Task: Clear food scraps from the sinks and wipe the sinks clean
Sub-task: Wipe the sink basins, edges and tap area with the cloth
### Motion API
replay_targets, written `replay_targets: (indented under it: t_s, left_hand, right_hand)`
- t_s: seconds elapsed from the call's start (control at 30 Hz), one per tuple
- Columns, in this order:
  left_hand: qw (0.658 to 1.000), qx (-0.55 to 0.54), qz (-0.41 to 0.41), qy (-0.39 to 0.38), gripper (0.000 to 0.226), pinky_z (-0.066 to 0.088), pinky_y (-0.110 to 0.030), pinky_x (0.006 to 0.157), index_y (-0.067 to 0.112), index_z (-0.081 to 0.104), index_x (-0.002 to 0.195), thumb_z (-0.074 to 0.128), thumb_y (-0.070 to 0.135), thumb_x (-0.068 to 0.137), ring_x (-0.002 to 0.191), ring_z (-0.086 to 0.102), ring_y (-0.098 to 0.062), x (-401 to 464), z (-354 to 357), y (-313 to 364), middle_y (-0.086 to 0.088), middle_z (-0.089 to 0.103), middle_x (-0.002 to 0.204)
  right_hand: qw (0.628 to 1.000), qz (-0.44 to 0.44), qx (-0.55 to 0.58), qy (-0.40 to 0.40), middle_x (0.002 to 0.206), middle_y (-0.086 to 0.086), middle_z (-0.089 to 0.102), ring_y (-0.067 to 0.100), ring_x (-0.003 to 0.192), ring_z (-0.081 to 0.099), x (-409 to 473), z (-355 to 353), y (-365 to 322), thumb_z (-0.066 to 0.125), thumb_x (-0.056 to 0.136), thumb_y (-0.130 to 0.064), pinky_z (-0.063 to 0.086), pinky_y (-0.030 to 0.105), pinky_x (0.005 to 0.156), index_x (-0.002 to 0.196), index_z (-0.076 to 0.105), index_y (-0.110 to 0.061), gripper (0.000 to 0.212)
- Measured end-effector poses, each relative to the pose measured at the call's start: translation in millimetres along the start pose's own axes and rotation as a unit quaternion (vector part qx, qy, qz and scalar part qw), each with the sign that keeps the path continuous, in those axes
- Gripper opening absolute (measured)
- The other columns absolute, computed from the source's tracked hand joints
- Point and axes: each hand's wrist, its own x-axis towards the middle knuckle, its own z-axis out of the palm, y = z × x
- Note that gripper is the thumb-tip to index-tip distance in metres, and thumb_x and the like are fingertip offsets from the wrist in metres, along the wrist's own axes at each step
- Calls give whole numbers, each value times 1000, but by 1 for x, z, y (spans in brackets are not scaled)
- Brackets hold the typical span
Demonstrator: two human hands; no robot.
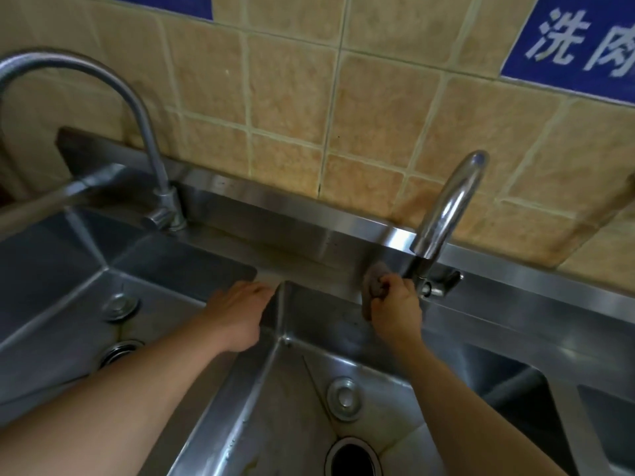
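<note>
Two stainless steel sink basins lie below me, the left sink (62, 269) and the middle sink (275, 407). My right hand (395, 310) grips a grey scouring pad (372, 286) against the back rim of the middle sink, just left of the right faucet's base. My left hand (237, 314) rests on the divider (275, 304) between the two basins, fingers curled over its edge. The middle sink's open drain hole (352, 458) and its overflow cap (343, 396) show at the bottom. No scraps are plainly visible.
The right faucet (446, 207) arches above my right hand, its lever (443, 283) beside the hand. The left faucet (113, 108) curves over the left sink, which has a drain (120, 350). A third basin (549, 389) opens at the right. Behind is a tiled wall (309, 97).
</note>
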Motion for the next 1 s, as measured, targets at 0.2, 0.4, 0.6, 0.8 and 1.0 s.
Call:
replay_targets:
  t_s: [0.2, 0.4, 0.6, 0.8, 1.0]
  left_hand:
    - [1000, 0, -14, -21, 68, 32, -41, 108, 26, 29, 144, 54, 10, 83, 138, 26, -20, 17, -2, -29, 5, 27, 151]
    - [1000, 13, 20, -12, 66, 29, -41, 109, 28, 27, 145, 53, 18, 85, 138, 26, -21, 66, 10, -77, 4, 26, 152]
    - [999, 29, 24, -35, 74, 19, -50, 113, 30, 18, 149, 58, 24, 86, 141, 21, -22, 110, 19, -131, 5, 15, 158]
    - [996, 51, 75, -18, 75, 19, -46, 110, 38, 20, 147, 57, 22, 84, 140, 19, -21, 126, 19, -166, 13, 14, 156]
    - [994, 15, 103, -10, 74, 25, -40, 105, 38, 28, 145, 57, 16, 80, 135, 24, -19, 129, 14, -172, 14, 22, 152]
  right_hand:
    - [993, -4, -121, 5, 138, 14, 28, 39, 120, 44, 29, 23, -2, 49, 94, -20, 44, 46, 92, 130, 47, -15, 37]
    - [964, 3, -263, 50, 136, 15, 28, 38, 117, 35, 32, 58, 8, 58, 88, -33, 44, 43, 89, 129, 52, -20, 43]
    - [982, 38, -182, 27, 136, 29, 39, 48, 127, 30, 47, 89, 5, 61, 85, -12, 27, 48, 107, 127, 59, -9, 42]
    - [979, -16, -203, -27, 141, 21, 36, 40, 131, 23, 52, 144, -64, 48, 91, -20, 18, 40, 107, 133, 53, -13, 43]
    - [984, -5, -165, -63, 147, 8, 19, 37, 133, 16, 52, 189, -127, 48, 92, -26, 32, 52, 102, 137, 43, -28, 46]
